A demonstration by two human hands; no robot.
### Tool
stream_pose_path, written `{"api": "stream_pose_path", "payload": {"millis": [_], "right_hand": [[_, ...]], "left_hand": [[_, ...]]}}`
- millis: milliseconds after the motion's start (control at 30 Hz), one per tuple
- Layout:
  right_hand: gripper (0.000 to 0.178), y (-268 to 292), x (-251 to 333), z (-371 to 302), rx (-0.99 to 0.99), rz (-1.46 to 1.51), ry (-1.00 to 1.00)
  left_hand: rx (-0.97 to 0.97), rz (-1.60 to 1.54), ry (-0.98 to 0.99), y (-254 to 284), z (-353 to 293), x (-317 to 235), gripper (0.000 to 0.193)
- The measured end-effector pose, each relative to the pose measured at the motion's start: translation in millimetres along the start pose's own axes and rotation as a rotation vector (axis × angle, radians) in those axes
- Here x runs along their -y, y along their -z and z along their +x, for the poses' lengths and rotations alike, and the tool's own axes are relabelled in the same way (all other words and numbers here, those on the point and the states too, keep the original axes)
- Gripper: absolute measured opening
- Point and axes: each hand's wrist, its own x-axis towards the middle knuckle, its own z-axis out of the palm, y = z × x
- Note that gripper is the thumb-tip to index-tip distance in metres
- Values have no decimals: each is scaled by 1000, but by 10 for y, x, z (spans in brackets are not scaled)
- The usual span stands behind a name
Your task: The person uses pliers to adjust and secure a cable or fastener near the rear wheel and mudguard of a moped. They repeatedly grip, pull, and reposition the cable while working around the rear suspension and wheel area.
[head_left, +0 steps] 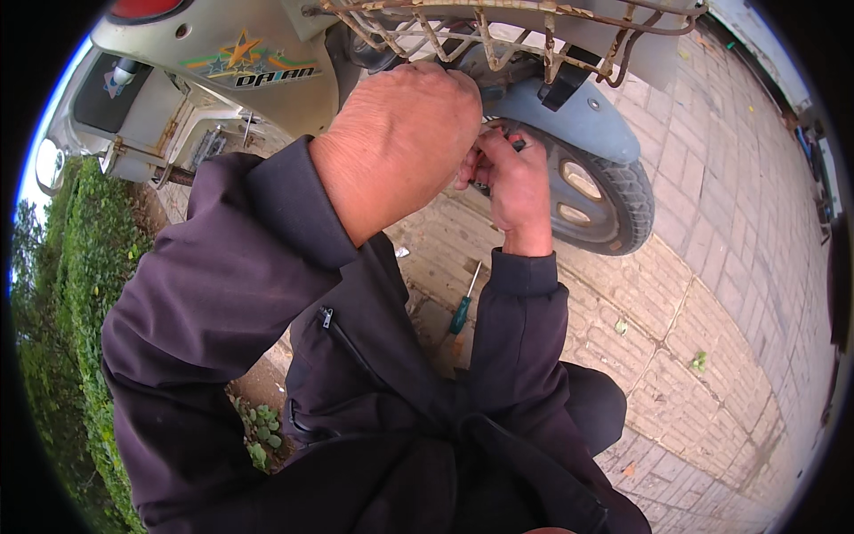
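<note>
Chunky-treaded tyre and smooth blue-grey mudguard at 1–2 o'clock; rusty wire basket at 12–1, cut off up top. Some small dark thing is gripped in the right hand's curled fingers at 1 — mostly covered, can't be identified. Left hand's fingers are hidden at 12, so its grip can't be told. Green-handled screwdriver can be spotted on ridged paving, 7 o'clock from the right hand.

Left hand: fingers mostly hidden. Small item in right hand: largely covered, kind unclear. Basket, red lamp: cut by top edge.
</note>
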Motion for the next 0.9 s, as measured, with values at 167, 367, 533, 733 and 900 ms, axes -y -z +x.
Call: {"api": "stream_pose_path", "payload": {"millis": [167, 367, 533, 733, 900], "right_hand": [[15, -1, 3, -7, -17, -11, -7], [16, -10, -1, -7, -13, -9, -4], [17, -21, -6, 2, -11, 14, 2], [18, -24, 3, 1, -15, -27, 21], [17, -27, 6, 2, -8, -31, 21]], "left_hand": [[59, 225, -15, 92, 42, -103, 19], [44, 172, -3, 50, 59, -83, 20], [72, -50, 63, 29, 42, 15, 28], [14, -99, -15, 15, 5, 12, 31], [68, -97, -17, 37, -3, 25, 34]]}}
